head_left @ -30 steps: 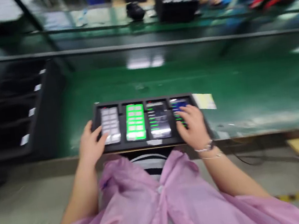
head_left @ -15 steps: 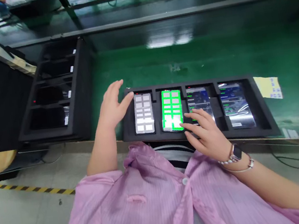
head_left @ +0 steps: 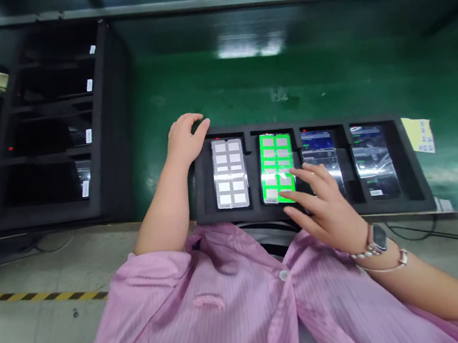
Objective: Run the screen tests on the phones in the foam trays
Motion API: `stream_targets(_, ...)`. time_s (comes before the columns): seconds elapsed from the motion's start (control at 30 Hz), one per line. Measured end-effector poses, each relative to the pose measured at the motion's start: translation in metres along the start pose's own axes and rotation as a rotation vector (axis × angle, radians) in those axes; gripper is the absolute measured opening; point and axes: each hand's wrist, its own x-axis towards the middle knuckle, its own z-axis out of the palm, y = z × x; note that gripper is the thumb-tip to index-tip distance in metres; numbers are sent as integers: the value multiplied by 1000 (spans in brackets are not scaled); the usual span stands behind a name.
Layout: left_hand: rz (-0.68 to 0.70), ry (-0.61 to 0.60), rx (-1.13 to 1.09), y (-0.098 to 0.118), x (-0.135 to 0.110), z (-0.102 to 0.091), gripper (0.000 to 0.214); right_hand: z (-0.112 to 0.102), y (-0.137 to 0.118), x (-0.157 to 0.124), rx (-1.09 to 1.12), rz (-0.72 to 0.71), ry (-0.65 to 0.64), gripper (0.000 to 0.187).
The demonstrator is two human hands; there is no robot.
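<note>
A black foam tray (head_left: 260, 213) lies along the near bench edge with phones in its slots. The leftmost phone (head_left: 230, 174) shows pale blocks on a grey screen. Beside it a phone (head_left: 270, 168) glows green with similar blocks. Two darker phones, a third (head_left: 318, 145) and a fourth (head_left: 374, 159), show lines of text. My left hand (head_left: 185, 138) rests at the tray's upper left corner, fingers apart, holding nothing. My right hand (head_left: 323, 203) is spread over the green phone's right edge and the third phone, partly covering both; whether its fingertips touch glass I cannot tell.
To the left, a black foam stack (head_left: 98, 133) holds several dark-screened phones with white labels. A yellow note (head_left: 419, 134) lies on the green bench mat (head_left: 200, 84) by the tray's right end. Black cables (head_left: 455, 236) hang below the bench edge.
The view has tilted down and shifted slightly left. My left hand has moved from beside the leftmost phone to the tray's upper left corner. My right hand stays over the green phone's edge.
</note>
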Motion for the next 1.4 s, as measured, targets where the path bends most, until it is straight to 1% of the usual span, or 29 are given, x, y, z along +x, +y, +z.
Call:
stream_targets(0.07, -2, -13, -9, 1, 1, 1, 28, -11, 3, 10, 25, 13, 49, 22)
stream_targets(0.13, -17, -32, -17, 1, 3, 2, 28, -18, 3, 24, 28, 4, 67, 23)
stream_targets(0.2, -33, -59, -25, 1, 4, 2, 28, -20, 1, 38, 28, -8, 61, 22)
stream_targets(0.3, -40, -87, -35, 3, 6, -1, 27, -16, -4, 55, 52, -43, 64, 24)
stream_targets(0.4, -42, -96, -11, 9, 6, -4, 27, -6, -5, 77, 80, -77, 52, 34)
stream_targets(0.5, -60, -113, 4, 11, 6, -6, 32, 10, -1, 111, 58, -82, -10, 41)
stream_targets(0.63, -70, -90, -25, 8, 8, -5, 36, 38, 6, 159, -16, -89, -68, 39)
stream_targets(0.73, -64, -89, -23, 5, 9, -4, 36, 55, 8, 176, -41, -99, -108, 36)
stream_targets(0.87, -52, -105, -3, 7, 9, -5, 37, 67, 12, 180, -60, -87, -137, 33)
stream_targets(1.0, -41, -95, -3, 8, 9, -6, 33, 67, 9, 174, -106, -105, -128, 31)
stream_targets(1.17, -31, -90, -21, 8, 8, -5, 37, 55, -13, 148, -133, -194, -164, 29)
stream_targets(1.3, -33, -77, -21, 8, 9, -4, 38, 46, -35, 122, -101, -240, -199, 27)
stream_targets(1.4, -31, -72, -23, 6, 10, -3, 38, 42, -47, 109, -60, -262, -243, 26)
